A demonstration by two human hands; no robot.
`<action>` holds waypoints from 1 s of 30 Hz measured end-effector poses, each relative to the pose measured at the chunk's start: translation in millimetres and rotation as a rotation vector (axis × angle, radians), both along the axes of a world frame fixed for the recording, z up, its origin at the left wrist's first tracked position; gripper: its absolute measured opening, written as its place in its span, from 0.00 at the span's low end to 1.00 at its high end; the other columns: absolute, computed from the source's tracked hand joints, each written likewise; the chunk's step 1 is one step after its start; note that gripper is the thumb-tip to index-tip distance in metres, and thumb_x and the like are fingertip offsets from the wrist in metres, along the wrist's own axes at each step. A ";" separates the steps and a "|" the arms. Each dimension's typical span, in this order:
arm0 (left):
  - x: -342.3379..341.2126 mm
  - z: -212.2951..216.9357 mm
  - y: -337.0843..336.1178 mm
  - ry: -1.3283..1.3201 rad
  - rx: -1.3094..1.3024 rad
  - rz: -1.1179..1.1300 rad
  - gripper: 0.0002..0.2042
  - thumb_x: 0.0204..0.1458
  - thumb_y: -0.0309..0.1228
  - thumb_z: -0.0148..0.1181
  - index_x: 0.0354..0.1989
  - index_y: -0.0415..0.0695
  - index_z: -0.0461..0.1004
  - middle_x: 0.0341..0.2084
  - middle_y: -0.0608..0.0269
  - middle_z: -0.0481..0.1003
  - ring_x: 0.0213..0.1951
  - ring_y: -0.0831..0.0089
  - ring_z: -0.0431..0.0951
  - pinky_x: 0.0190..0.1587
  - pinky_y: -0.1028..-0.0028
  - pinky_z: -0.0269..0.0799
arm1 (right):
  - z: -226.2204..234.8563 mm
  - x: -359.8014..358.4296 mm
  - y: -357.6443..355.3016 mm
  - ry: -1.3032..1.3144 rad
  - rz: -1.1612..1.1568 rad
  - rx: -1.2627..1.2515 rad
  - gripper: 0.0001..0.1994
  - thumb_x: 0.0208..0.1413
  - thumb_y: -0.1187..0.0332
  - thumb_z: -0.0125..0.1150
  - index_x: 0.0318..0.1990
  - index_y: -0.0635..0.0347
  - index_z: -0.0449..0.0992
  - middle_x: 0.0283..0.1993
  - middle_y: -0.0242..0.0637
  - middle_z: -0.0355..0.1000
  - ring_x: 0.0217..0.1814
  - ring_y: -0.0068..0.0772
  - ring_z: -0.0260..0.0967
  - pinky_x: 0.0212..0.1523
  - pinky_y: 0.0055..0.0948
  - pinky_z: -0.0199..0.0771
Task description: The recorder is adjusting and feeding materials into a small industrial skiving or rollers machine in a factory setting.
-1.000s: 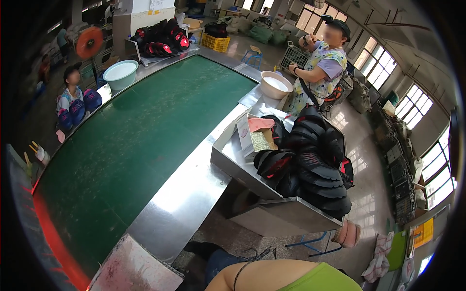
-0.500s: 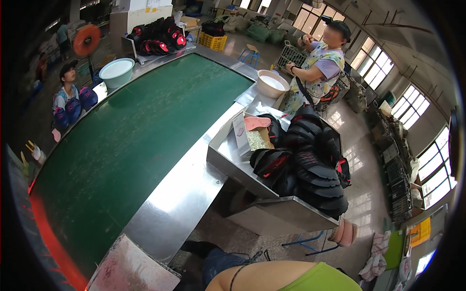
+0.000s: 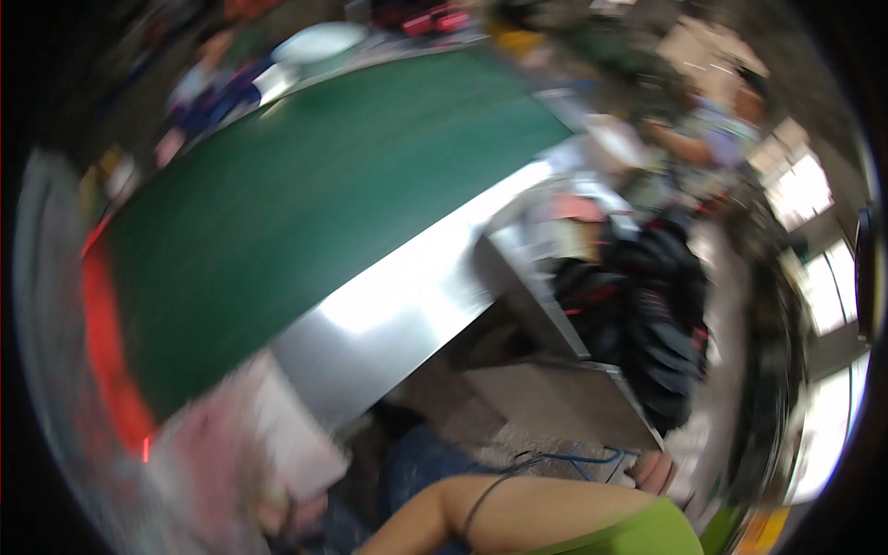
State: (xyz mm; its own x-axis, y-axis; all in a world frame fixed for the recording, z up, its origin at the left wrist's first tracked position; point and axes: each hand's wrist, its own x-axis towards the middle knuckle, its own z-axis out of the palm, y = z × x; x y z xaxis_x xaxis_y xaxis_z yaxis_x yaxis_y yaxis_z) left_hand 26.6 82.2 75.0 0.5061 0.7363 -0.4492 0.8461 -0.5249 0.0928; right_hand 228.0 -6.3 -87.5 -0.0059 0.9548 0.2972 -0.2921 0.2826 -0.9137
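The picture is smeared by motion. Neither of my hands shows. Only a bare arm (image 3: 518, 513) with a light green sleeve (image 3: 647, 536) lies along the lower edge, running down to the left out of the frame. A thin dark cord crosses it. In front of me a long green belt (image 3: 296, 203) stretches away, edged by a shiny metal rim (image 3: 398, 305). To its right, a metal side table (image 3: 546, 296) carries a heap of black shoe parts with red trim (image 3: 647, 314).
A person in a light top (image 3: 712, 129) stands at the far right end of the belt, and another person (image 3: 208, 88) sits at its far left. A pale round basin (image 3: 319, 42) is at the back. A whitish sheet (image 3: 277, 435) lies at the lower left. Bright windows (image 3: 805, 194) line the right side.
The camera has swung sharply, so the whole scene has shifted and blurred. The belt and the side table now sit further right and lower. The arm is still at the lower edge.
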 end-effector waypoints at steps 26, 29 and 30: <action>-16.3 21.4 3.4 0.124 -0.031 -0.001 0.28 0.28 0.47 0.76 0.29 0.40 0.70 0.23 0.57 0.65 0.26 0.59 0.65 0.30 0.64 0.60 | -44.3 -71.2 35.0 0.279 0.019 -0.002 0.10 0.51 0.79 0.71 0.41 0.62 0.78 0.38 0.39 0.76 0.37 0.41 0.75 0.37 0.33 0.76; -16.6 20.8 2.1 0.120 -0.016 -0.003 0.28 0.28 0.48 0.76 0.30 0.39 0.70 0.23 0.57 0.65 0.26 0.58 0.65 0.30 0.64 0.61 | -43.3 -65.6 37.6 0.145 0.017 0.073 0.12 0.49 0.81 0.71 0.40 0.62 0.77 0.38 0.40 0.75 0.35 0.41 0.73 0.35 0.33 0.74; -16.5 20.5 1.7 0.122 -0.016 -0.016 0.28 0.28 0.48 0.76 0.30 0.39 0.70 0.23 0.57 0.65 0.26 0.58 0.65 0.29 0.64 0.61 | -43.6 -64.5 38.5 0.080 0.002 0.106 0.12 0.48 0.82 0.70 0.40 0.63 0.76 0.38 0.41 0.74 0.34 0.42 0.72 0.35 0.33 0.74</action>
State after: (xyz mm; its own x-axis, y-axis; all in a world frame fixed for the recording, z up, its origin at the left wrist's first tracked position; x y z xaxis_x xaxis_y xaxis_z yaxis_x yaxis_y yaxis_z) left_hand 10.1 84.0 95.5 0.4580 0.7212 -0.5197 0.8434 -0.5373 -0.0024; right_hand 163.5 32.2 -131.1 0.0198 0.9179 0.3964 -0.3634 0.3759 -0.8524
